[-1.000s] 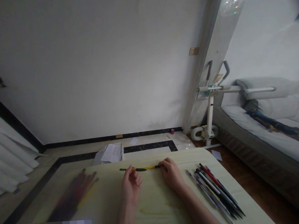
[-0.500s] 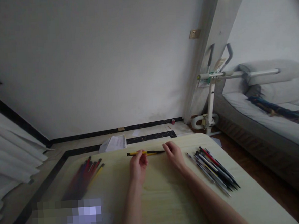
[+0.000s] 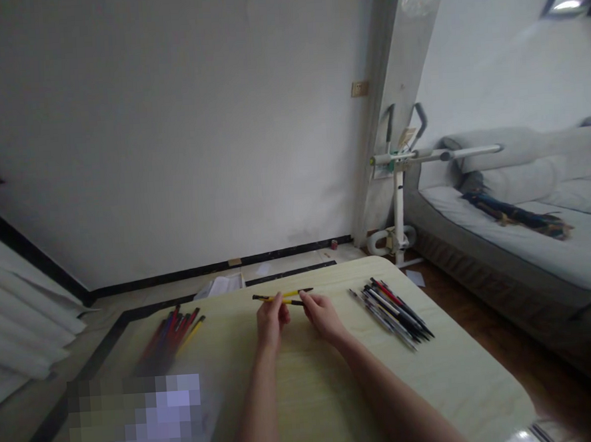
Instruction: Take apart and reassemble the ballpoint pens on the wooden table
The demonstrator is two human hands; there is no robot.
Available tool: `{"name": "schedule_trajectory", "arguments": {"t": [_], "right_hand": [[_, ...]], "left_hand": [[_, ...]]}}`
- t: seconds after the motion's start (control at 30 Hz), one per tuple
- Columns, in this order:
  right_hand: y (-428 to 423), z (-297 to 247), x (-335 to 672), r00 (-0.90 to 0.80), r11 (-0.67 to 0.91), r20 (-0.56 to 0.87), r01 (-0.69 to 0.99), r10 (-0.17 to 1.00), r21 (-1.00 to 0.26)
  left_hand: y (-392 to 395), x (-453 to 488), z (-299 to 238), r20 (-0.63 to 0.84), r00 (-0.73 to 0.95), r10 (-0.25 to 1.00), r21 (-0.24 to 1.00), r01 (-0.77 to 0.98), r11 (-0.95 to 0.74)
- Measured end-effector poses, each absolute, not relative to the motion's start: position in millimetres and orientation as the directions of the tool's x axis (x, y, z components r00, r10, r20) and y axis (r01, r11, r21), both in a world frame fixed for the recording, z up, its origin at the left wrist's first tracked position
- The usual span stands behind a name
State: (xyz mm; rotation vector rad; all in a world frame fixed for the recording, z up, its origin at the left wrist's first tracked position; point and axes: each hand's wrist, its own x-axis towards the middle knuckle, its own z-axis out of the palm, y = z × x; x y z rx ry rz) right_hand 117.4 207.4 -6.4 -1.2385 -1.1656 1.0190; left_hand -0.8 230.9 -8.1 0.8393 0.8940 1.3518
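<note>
Both my hands meet at the far middle of a pale wooden table [image 3: 336,392]. My left hand [image 3: 271,320] pinches a yellow and black pen [image 3: 267,298] that points left. My right hand [image 3: 322,315] pinches a second yellow and black piece [image 3: 300,291] that crosses it and points right. The two pieces overlap between my fingertips; whether they are joined I cannot tell. A pile of red, dark and yellow pens [image 3: 174,328] lies to the left of my hands. Another pile of black, white and red pens [image 3: 391,306] lies to the right.
Beyond the table's far edge, papers [image 3: 222,285] lie on the tiled floor by a white wall. A white exercise machine [image 3: 398,188] stands at the right rear beside a grey sofa [image 3: 516,227]. A blurred patch covers the table's near left corner.
My hands have come closer together: the two pen pieces that lay end to end in one line now overlap and cross. The camera view has shifted, with the table lying lower and more to the left.
</note>
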Motion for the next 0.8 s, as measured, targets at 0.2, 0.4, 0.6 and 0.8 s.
{"name": "schedule_trajectory", "arguments": {"t": [0.2, 0.4, 0.6, 0.8], "right_hand": [[206.3, -9.7, 120.1, 0.167, 0.112, 0.13, 0.111, 0.977, -0.987], [205.9, -5.8, 123.0, 0.151, 0.088, 0.093, 0.036, 0.984, -0.995], [208.7, -9.8, 126.1, 0.137, 0.039, 0.02, -0.135, 0.99, -0.99], [209.8, -12.1, 127.3, 0.132, 0.046, 0.029, -0.131, 0.991, -0.99]], "left_hand": [[231.4, -2.3, -13.0, -0.032, 0.066, 0.997, 0.965, -0.257, 0.048], [229.6, 0.4, -10.5, -0.069, 0.092, 0.993, 0.971, -0.224, 0.088], [226.6, 7.2, -9.4, -0.047, 0.191, 0.98, 0.951, -0.293, 0.103], [226.6, 10.1, -10.1, -0.013, 0.191, 0.981, 0.959, -0.277, 0.066]]}}
